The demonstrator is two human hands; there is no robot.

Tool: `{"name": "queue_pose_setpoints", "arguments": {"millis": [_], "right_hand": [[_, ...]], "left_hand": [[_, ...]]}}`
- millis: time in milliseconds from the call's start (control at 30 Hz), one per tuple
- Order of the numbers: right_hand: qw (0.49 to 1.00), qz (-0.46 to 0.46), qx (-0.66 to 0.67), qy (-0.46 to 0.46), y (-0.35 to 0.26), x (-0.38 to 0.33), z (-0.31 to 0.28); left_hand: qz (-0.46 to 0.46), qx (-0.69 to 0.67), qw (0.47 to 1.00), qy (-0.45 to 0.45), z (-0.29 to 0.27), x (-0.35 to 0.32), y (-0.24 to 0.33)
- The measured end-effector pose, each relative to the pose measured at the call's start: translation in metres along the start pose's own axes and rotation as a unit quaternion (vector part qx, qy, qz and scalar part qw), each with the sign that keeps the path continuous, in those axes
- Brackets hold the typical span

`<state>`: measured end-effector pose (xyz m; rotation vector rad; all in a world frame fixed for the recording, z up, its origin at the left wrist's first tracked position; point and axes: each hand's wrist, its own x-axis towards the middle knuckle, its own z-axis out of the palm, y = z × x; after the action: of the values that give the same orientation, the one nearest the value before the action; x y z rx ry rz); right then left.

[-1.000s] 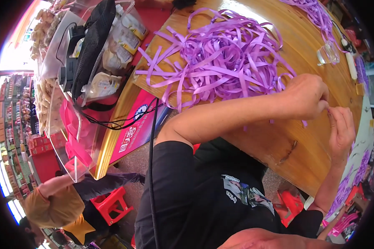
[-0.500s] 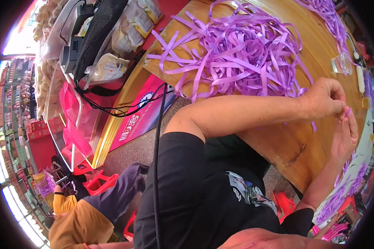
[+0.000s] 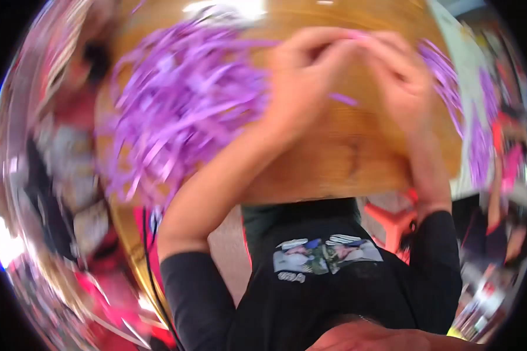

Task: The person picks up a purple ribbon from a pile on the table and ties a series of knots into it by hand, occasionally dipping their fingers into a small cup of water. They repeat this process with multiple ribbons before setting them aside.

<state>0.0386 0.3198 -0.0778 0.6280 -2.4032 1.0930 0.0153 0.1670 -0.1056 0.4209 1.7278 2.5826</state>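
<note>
Over the wooden table (image 3: 310,169), my left hand (image 3: 304,79) and my right hand (image 3: 403,79) meet at their fingertips. Both are closed in a pinch on a narrow purple ribbon (image 3: 360,36), of which only a small bit shows between the fingers. One purple strip (image 3: 262,43) runs leftward from behind my left hand, and a loose ribbon end (image 3: 343,98) pokes out below the hands. Left of my left hand lies a large tangled heap of purple ribbons (image 3: 187,99). Motion blur smears the fingers and the ribbon's details.
Further purple ribbons (image 3: 445,82) hang along the table's right side, beside a pale surface (image 3: 454,35). A red stool (image 3: 392,219) stands under the near right edge. Black cords (image 3: 149,263) run down at the left, near blurred packages (image 3: 70,158). Another person (image 3: 498,234) is at the right.
The view has swung round, so the heap now sits left and my hands upper centre. My fingertips stay pinched together on the purple ribbon.
</note>
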Motion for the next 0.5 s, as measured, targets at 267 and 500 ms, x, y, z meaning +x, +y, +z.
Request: {"name": "queue_pose_setpoints", "arguments": {"millis": [267,500], "right_hand": [[0.987,-0.112,-0.055,0.103,0.026,-0.011,-0.005],[0.994,-0.038,-0.015,0.097,0.021,-0.018,0.003]], "left_hand": [[-0.026,0.005,1.000,-0.007,0.011,0.000,-0.017],[0.074,0.197,0.975,-0.074,0.008,-0.006,-0.009]]}}
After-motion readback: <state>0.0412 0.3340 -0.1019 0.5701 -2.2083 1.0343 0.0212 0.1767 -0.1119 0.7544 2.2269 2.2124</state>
